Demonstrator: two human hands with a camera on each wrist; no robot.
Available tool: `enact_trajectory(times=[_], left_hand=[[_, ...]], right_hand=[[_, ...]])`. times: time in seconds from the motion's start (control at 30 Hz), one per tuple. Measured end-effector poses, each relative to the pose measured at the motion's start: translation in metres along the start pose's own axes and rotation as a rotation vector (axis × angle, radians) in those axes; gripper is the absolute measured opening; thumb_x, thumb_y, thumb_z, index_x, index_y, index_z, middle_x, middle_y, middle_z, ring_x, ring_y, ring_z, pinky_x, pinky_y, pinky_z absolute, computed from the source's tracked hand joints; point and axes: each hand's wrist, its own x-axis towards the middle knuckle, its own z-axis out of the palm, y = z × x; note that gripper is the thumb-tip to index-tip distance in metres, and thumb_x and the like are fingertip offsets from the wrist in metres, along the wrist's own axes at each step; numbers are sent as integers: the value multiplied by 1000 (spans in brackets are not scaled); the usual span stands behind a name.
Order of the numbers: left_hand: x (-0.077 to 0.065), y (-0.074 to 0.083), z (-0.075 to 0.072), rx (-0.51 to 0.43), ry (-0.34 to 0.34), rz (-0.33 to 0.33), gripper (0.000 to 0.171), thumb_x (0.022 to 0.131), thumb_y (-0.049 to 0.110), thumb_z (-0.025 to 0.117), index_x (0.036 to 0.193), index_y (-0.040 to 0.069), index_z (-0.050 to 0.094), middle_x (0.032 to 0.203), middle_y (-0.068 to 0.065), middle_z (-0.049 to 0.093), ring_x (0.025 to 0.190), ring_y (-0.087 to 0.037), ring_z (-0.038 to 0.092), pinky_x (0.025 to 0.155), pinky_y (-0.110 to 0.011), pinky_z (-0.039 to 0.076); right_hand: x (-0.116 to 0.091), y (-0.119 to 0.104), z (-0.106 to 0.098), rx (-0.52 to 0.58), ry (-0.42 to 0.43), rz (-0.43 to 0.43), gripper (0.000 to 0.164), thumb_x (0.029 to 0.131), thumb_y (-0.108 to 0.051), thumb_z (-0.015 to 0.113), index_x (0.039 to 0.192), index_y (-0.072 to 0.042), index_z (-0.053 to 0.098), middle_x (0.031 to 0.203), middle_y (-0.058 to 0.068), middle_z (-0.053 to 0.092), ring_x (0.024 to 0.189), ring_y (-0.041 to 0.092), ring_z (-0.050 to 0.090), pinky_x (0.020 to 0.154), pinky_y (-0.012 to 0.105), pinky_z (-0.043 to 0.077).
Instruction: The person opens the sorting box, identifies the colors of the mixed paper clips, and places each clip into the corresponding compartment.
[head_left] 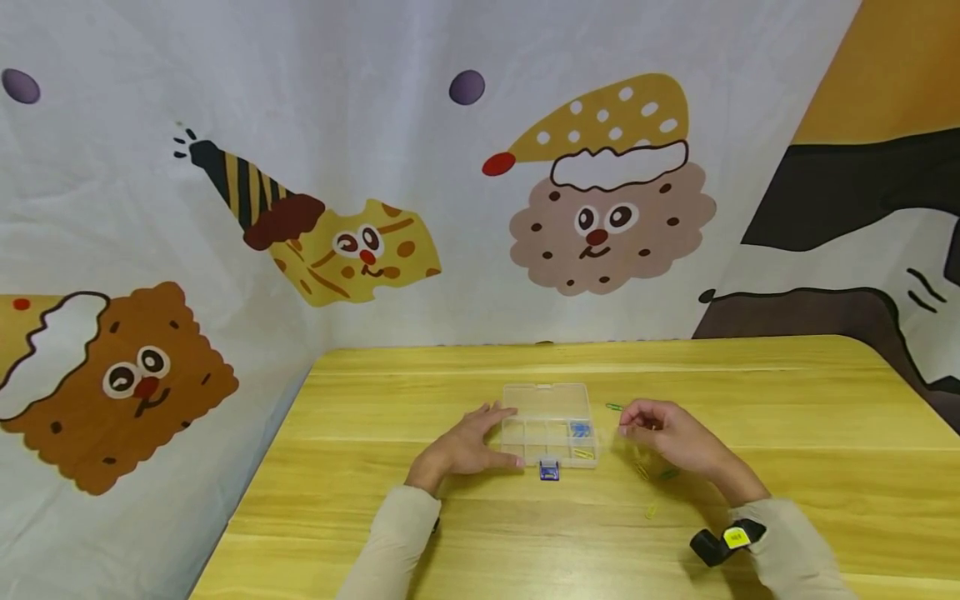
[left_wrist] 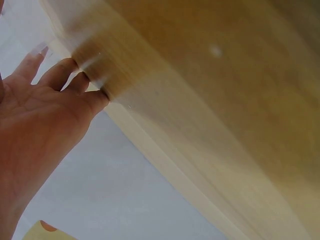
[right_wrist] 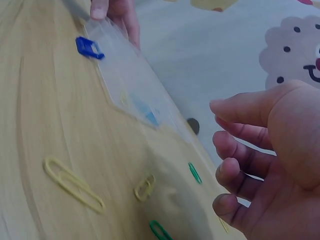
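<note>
A clear plastic compartment box (head_left: 545,402) lies on the table with its lid laid back and a blue latch (head_left: 550,471) at its front. My left hand (head_left: 472,442) holds the box's left end, thumb at the front corner and fingers toward the back. Blue paper clips (head_left: 581,430) fill one right-hand compartment, with yellow paper clips (head_left: 583,454) in the one before it. Right of the box, my right hand (head_left: 675,437) hovers over loose clips, its fingers loosely bent and thumb near the index fingertip. Between them nothing shows in the right wrist view.
Loose on the wood lie a green paper clip (right_wrist: 195,173), a yellow paper clip (right_wrist: 74,185) and several others near the right hand. The wooden table (head_left: 360,392) meets a cartoon-printed cloth (head_left: 375,325) at its back edge.
</note>
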Motion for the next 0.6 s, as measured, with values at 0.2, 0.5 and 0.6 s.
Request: enact_trajectory(times=[0.2, 0.5, 0.6], left_hand=[[1, 0, 1, 4, -2, 8, 85, 82, 47, 78, 154, 28, 37, 166, -3, 18, 154, -25, 9, 119, -60, 16], [1, -1, 2, 5, 3, 7, 86, 81, 49, 79, 154, 28, 37, 165, -4, 19, 153, -25, 9, 119, -60, 17], [1, -1, 2, 7, 5, 8, 86, 82, 48, 79, 154, 28, 38, 165, -4, 19, 153, -25, 9, 119, -60, 17]], right_hand=[[-2, 10, -12, -65, 64, -2, 5, 96, -11, 65, 96, -6, 65, 84, 6, 59, 72, 12, 50, 60, 25, 44], [-2, 25, -24, -138, 127, 2, 7, 95, -7, 65, 100, -2, 64, 86, 5, 60, 73, 10, 50, 61, 25, 44], [-1, 29, -26, -154, 143, 16, 11, 93, -5, 66, 102, 0, 63, 84, 6, 57, 72, 11, 48, 60, 24, 42]])
